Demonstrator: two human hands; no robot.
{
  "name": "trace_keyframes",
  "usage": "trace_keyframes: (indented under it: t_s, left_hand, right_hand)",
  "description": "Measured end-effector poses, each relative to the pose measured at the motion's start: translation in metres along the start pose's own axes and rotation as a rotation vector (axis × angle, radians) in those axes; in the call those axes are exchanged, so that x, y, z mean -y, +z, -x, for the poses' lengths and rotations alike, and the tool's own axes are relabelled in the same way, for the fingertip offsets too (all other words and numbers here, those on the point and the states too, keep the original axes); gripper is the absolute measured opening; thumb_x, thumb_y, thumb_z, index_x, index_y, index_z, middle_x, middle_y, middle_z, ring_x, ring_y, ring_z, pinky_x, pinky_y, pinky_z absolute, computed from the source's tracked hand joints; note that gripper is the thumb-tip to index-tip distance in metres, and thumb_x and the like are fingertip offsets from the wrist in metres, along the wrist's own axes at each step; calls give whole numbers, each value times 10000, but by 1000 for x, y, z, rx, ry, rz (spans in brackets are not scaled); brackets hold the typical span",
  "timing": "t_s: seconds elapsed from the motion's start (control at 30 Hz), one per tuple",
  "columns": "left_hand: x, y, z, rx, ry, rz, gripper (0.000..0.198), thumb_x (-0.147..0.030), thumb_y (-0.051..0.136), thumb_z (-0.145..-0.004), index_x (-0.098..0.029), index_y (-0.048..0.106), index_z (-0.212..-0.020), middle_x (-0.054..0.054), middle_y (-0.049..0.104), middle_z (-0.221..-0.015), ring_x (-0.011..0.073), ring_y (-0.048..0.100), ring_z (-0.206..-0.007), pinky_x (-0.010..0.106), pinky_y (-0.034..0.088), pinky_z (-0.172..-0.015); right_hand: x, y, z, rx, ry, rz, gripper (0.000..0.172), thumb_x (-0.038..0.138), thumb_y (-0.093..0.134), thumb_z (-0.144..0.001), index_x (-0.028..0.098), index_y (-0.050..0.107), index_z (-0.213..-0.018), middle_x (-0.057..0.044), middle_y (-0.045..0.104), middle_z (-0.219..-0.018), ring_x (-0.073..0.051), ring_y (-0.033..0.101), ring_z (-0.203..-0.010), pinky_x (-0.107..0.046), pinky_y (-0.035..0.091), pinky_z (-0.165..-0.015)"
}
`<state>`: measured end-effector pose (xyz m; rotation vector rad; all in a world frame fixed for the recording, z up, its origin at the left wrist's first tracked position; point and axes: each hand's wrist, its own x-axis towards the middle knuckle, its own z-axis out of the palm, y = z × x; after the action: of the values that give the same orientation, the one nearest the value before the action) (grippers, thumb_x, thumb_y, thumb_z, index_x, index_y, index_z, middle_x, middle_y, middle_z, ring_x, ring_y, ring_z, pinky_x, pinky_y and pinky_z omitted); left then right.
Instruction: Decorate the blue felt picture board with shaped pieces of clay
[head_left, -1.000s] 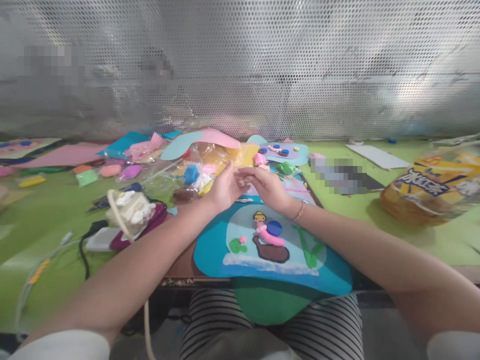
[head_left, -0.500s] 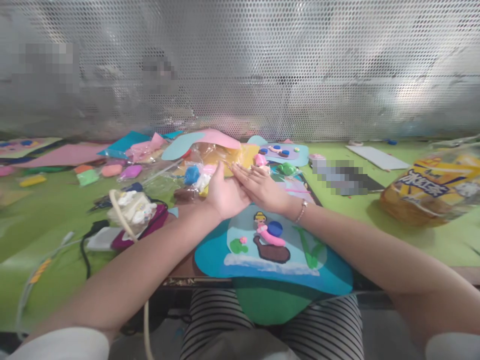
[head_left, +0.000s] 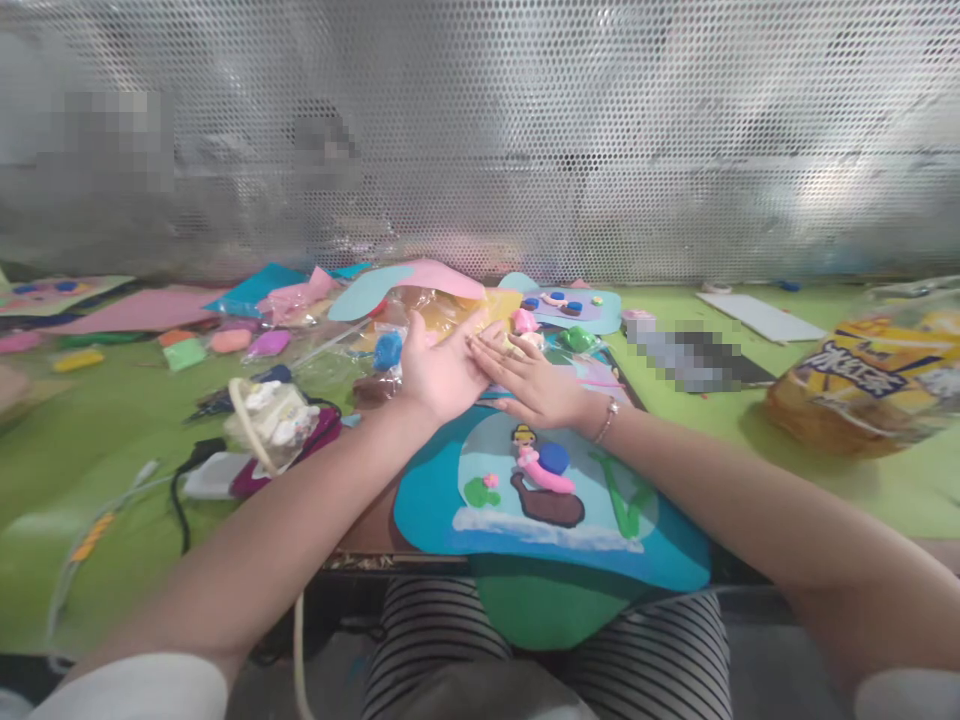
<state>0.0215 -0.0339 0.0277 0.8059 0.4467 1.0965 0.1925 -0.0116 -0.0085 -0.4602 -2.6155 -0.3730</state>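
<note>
My left hand [head_left: 439, 372] is palm up with its fingers stretched out, just above the far edge of a blue felt picture board [head_left: 551, 500]. My right hand [head_left: 529, 385] lies flat, palm down, its fingertips resting against the left palm; whether anything lies between the palms is hidden. The board carries a clay girl figure [head_left: 536, 468] with a pink body, a blue ball and a brown base. Beyond my hands sit clear bags of coloured clay [head_left: 397, 350].
A green table [head_left: 112, 430] holds pink and blue foam sheets [head_left: 255, 290], clay lumps, a white-and-maroon pouch [head_left: 274, 425] with a black cable, and a yellow snack bag [head_left: 870, 385] at right. A perforated metal screen [head_left: 525, 140] closes the back.
My hands went from fingers pinched together to flat palms, the right sliding across the open left palm. The view shifted slightly.
</note>
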Motion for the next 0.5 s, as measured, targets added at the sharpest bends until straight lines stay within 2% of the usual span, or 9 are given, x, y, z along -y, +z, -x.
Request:
trace_keyframes:
  t_s: [0.07,0.13,0.37,0.5]
  left_hand:
    - [0,-2,-1,-21,-15,186,826,-762,163,-794,-220,363,-1384,126,455,-1361,288,439,-1261,432,387,-987]
    - [1,-3,-3,-31,-34,279,810,-773,217,-785,-235,393,-1364,123,455,-1357,293,454,-1245,435,396,-980]
    - [5,3,-1,5,-90,310,782,-746,243,-805,-211,400,-1353,140,478,-1342,297,445,-1259,459,328,-1036]
    - [8,6,2,24,-131,337,739,-722,260,-820,-188,470,-1286,157,538,-1275,327,473,-1228,502,334,-1015]
  right_hand:
    - [-6,1,3,-6,-34,-2,670,475,143,-966,86,-19,-1487,-191,251,-1498,-250,206,-1404,-510,160,-1109]
    - [-9,2,4,-11,-41,-1,677,480,145,-964,88,-33,-1487,-190,249,-1500,-250,203,-1405,-505,174,-1105]
    - [-1,3,0,-27,-29,-10,671,464,176,-964,91,-10,-1489,-177,218,-1513,-230,156,-1418,-477,148,-1126]
    - [2,0,0,-14,-14,-17,661,465,148,-963,93,3,-1490,-182,195,-1518,-233,144,-1421,-498,118,-1127]
